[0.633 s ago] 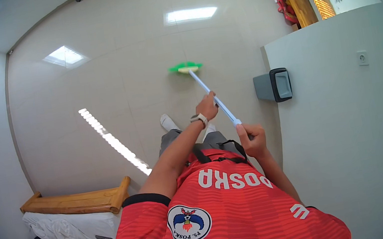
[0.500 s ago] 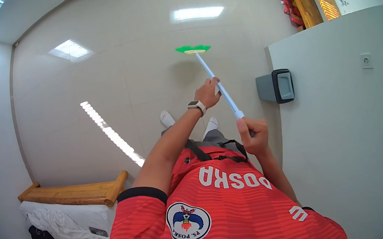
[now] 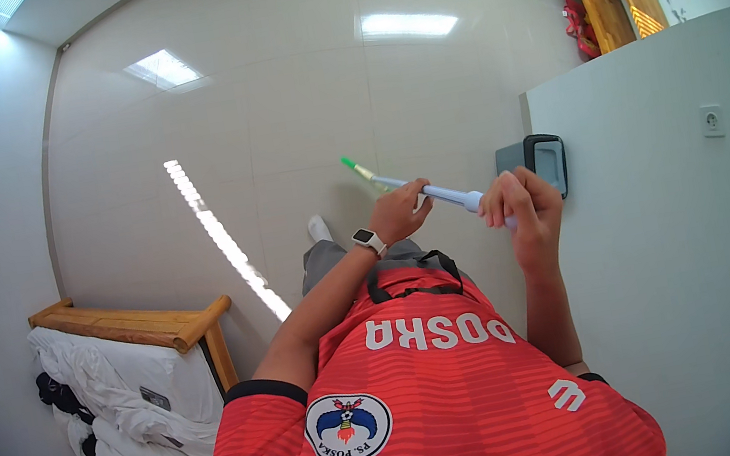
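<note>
In the head view, the broom point(image 3: 453, 197) is no longer pointing away up the floor point(image 3: 287, 106) as it was half a second ago; it is now slanting more sideways, its green-bristled head point(image 3: 357, 167) swinging back toward the person and turning nearly edge-on. The right grip point(image 3: 527, 206) is standing higher and farther right, now partly overlapping the grey bin point(image 3: 511, 159) in the picture. Only one white sock point(image 3: 319, 228) is showing, where two were showing earlier.

The left grip point(image 3: 399, 214) is closing around the lower shaft, with the broom's head lying just beyond it, up and to the left. The right grip is curling around the shaft's upper end, so the pale shaft is running between both. Whether the bristles are touching the floor, I cannot tell.
</note>
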Available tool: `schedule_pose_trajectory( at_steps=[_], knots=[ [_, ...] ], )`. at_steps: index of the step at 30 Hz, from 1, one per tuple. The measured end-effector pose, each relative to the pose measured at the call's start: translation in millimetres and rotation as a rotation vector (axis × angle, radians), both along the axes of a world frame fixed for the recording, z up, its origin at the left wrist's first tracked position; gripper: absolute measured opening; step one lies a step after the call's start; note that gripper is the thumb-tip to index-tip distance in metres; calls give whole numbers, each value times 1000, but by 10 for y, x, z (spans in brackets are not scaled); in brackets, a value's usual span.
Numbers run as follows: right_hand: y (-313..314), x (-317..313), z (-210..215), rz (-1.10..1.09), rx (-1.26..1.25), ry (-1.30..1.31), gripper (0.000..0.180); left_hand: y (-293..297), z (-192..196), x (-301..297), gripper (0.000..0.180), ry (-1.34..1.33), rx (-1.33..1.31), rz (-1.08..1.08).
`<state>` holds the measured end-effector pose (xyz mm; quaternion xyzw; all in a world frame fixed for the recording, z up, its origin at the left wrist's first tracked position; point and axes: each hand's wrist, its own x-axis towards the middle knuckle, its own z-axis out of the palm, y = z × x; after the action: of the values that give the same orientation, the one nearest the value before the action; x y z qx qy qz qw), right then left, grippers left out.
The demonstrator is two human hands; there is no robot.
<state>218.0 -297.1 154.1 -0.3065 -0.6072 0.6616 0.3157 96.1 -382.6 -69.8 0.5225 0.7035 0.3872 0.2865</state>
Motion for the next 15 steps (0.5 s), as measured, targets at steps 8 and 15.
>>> schedule_pose_trajectory(
  at_steps=[8,15],
  knots=[
    [-76,-263,-307,-25,-287,14,32,-708,-232,-230,24,-189,-243,89],
    [-331,-663,-970,80,-406,100,33,-1306,-736,-535,32,-162,-184,218]
  ],
)
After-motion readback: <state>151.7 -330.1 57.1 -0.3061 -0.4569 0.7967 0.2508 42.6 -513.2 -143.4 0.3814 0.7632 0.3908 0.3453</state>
